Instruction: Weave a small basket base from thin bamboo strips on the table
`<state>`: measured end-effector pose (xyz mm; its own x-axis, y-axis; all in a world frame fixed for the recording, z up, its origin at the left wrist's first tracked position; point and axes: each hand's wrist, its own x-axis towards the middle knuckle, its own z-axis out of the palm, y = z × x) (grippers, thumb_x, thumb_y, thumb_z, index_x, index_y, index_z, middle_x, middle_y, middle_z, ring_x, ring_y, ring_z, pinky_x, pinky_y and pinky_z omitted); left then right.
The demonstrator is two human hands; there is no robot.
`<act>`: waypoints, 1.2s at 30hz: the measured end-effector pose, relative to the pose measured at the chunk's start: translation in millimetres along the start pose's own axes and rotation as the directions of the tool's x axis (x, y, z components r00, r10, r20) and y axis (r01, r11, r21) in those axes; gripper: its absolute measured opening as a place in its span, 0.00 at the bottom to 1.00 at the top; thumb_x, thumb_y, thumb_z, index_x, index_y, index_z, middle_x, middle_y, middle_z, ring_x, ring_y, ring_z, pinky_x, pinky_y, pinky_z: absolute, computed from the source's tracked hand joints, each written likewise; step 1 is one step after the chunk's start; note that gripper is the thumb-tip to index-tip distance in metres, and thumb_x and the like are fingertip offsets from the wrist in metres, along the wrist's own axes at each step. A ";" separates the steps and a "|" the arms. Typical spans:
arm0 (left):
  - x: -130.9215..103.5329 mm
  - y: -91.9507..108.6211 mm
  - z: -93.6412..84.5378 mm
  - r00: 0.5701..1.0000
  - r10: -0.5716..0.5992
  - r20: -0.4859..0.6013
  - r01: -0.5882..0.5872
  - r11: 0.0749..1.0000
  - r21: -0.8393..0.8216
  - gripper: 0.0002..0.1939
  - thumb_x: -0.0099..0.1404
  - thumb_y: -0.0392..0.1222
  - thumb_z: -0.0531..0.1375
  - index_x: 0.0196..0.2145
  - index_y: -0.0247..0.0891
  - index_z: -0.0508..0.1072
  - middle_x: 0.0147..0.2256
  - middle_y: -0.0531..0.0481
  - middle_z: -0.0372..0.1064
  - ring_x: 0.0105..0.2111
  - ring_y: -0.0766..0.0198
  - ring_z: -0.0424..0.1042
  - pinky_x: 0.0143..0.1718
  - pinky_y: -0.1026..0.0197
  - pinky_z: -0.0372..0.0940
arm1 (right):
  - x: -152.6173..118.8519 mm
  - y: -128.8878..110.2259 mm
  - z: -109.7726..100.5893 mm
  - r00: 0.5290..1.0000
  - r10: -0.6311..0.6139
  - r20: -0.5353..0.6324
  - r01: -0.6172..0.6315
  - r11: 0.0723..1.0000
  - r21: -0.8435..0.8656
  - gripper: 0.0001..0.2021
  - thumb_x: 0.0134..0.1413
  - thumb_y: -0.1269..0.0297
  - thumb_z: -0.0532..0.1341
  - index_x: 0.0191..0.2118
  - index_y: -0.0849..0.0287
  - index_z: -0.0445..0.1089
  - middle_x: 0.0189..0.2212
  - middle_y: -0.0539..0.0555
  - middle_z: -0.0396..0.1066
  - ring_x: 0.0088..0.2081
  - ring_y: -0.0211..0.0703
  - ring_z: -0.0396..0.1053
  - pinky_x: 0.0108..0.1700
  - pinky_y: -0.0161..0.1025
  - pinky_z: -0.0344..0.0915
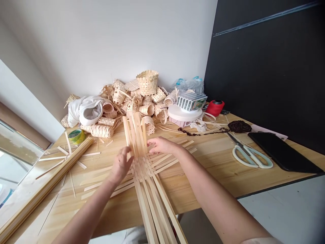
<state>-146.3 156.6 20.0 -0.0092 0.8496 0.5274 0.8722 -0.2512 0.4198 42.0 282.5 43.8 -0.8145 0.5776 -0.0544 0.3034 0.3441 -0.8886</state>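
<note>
Evidently you're flanking the woven strips point(142, 169) on the tabletop point(215, 152), left hand point(122, 165) and right hand point(162, 145) half-curled, any grip unclear, and risking a loosened weave should you tug unevenly.

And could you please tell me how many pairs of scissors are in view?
1: the white-handled scissors lie toward the right of the wooden table, left of a flat black object. Others may be hidden.
</note>
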 end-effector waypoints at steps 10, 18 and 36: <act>42.2 -28.9 -29.5 0.712 -0.182 0.678 0.697 0.300 -0.652 0.30 0.50 0.41 0.64 0.51 0.39 0.62 0.44 0.42 0.67 0.45 0.55 0.67 0.48 0.52 0.58 | -100.0 -13.0 10.1 0.901 0.431 0.040 -0.430 0.902 -0.037 0.13 0.51 0.60 0.54 0.22 0.62 0.62 0.23 0.54 0.71 0.20 0.36 0.68 0.16 0.28 0.54; 37.5 -21.3 -20.6 0.684 -0.059 0.727 0.694 0.359 -0.624 0.21 0.43 0.39 0.68 0.38 0.36 0.74 0.37 0.45 0.73 0.40 0.54 0.70 0.44 0.56 0.61 | -126.3 -8.2 69.3 0.833 0.538 -0.130 -0.377 0.724 0.578 0.10 0.51 0.59 0.58 0.35 0.62 0.64 0.28 0.53 0.70 0.28 0.35 0.70 0.25 0.29 0.62; 43.1 46.2 -35.9 0.778 -0.562 0.281 0.425 0.142 -0.894 0.23 0.40 0.48 0.68 0.35 0.35 0.73 0.33 0.47 0.72 0.43 0.54 0.67 0.46 0.55 0.59 | -43.5 -55.3 5.8 0.901 0.213 -0.377 -0.186 0.977 0.106 0.21 0.43 0.71 0.61 0.47 0.58 0.62 0.36 0.53 0.73 0.32 0.41 0.70 0.31 0.35 0.66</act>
<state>-124.0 164.9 88.7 -0.3603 0.9322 -0.0334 -0.3172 -0.0888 0.9442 57.8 234.0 92.6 -0.4834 0.8729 -0.0668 0.3957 0.1498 -0.9061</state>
